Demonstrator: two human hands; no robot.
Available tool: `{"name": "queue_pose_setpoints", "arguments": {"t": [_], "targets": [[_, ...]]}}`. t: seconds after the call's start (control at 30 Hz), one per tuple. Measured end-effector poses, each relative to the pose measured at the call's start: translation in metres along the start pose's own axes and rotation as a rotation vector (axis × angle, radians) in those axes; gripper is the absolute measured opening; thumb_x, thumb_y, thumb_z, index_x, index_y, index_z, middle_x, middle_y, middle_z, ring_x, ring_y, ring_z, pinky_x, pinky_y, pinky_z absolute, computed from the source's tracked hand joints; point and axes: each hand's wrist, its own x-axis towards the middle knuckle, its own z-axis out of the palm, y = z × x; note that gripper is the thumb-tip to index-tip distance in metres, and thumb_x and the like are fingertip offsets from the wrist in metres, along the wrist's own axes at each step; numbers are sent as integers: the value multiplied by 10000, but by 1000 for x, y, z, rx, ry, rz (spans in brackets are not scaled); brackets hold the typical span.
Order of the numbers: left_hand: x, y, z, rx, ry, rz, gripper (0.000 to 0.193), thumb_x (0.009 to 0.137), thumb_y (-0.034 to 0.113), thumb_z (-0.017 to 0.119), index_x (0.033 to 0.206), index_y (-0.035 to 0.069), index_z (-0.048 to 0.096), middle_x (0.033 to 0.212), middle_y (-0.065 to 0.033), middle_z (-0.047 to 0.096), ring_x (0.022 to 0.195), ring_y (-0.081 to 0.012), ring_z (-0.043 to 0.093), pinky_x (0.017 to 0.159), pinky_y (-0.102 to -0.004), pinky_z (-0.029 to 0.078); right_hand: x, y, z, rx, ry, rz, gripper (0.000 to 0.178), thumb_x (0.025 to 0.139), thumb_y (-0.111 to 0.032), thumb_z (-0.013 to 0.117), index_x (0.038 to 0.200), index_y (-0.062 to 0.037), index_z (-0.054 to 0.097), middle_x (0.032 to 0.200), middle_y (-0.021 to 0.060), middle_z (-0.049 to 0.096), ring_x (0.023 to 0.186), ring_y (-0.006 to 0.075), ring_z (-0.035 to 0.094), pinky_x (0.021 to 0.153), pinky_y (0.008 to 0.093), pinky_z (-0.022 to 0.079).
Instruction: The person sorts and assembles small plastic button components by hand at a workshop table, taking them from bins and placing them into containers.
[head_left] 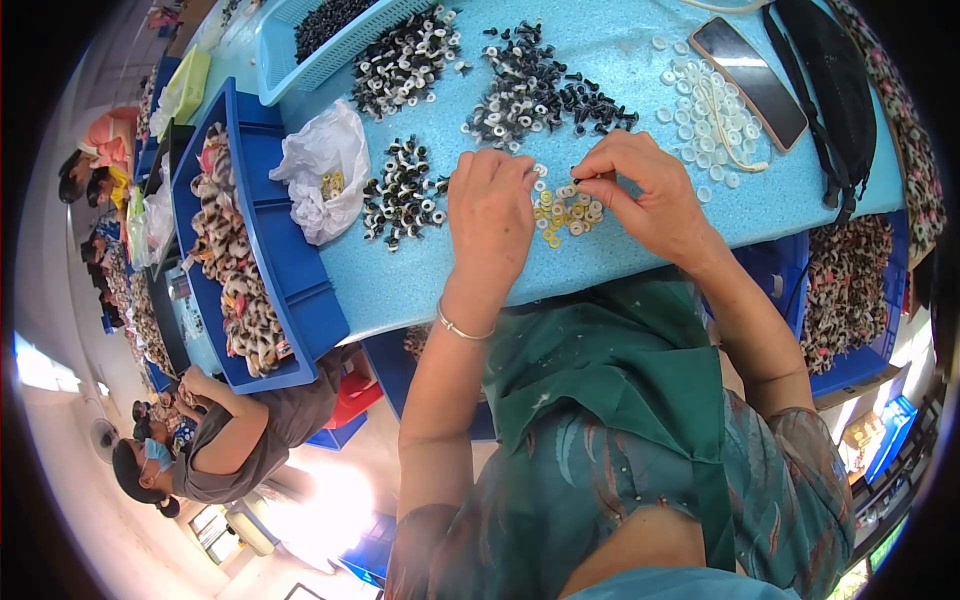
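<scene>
My left hand (490, 215) is over the blue table with its fingers bent and closed; what they hold, if anything, is hidden. A white ring shows beside its fingertips. My right hand (645, 190) pinches a small black peg (575, 181) between thumb and forefinger, just right of the left fingertips. Under and between the hands lies a small heap of yellow and white rings (568, 216). Left of my left hand is a pile of black pegs with white rings (400, 195). Beyond the hands are loose black pegs (595, 108) and a heap of black and white pieces (515, 95).
A crumpled white plastic bag (325, 175) sits beside a blue bin of furry patterned pieces (235, 260). At right are translucent discs (705, 120), a phone (750, 80) and a black bag (830, 100). A light-blue basket (340, 50) stands far left. Several people work at left.
</scene>
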Motion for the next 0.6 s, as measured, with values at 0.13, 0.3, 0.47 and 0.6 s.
{"name": "queue_pose_setpoints", "arguments": {"t": [0.13,0.3,0.47,0.6], "targets": [[2,-1,-1,-55,-29,-36,103,773,8,718,848,46,659,828,-86,616,795,-285,570,690,-391,464,-2,0,-1,55,2,24,101,820,-63,711,908,-69,663,813,46,618,761,227,590,733,333,440],[5,3,-2,17,-66,26,104,754,14,710,815,40,630,806,-82,606,791,-277,582,679,-386,464,-3,0,2,221,-12,69,96,833,-32,710,916,-27,661,816,64,608,741,182,605,665,302,492],[5,4,-1,-4,-72,13,113,752,40,721,817,47,628,791,-78,611,756,-266,592,673,-388,467,-4,0,0,239,-7,68,99,833,-18,706,921,-20,661,814,62,603,710,159,605,650,281,489],[6,4,1,30,-56,-14,103,774,70,734,819,48,644,774,-80,623,724,-259,598,660,-382,475,-6,3,-1,237,-19,72,100,837,-16,704,928,-17,663,817,58,600,711,155,607,649,275,489]]}}
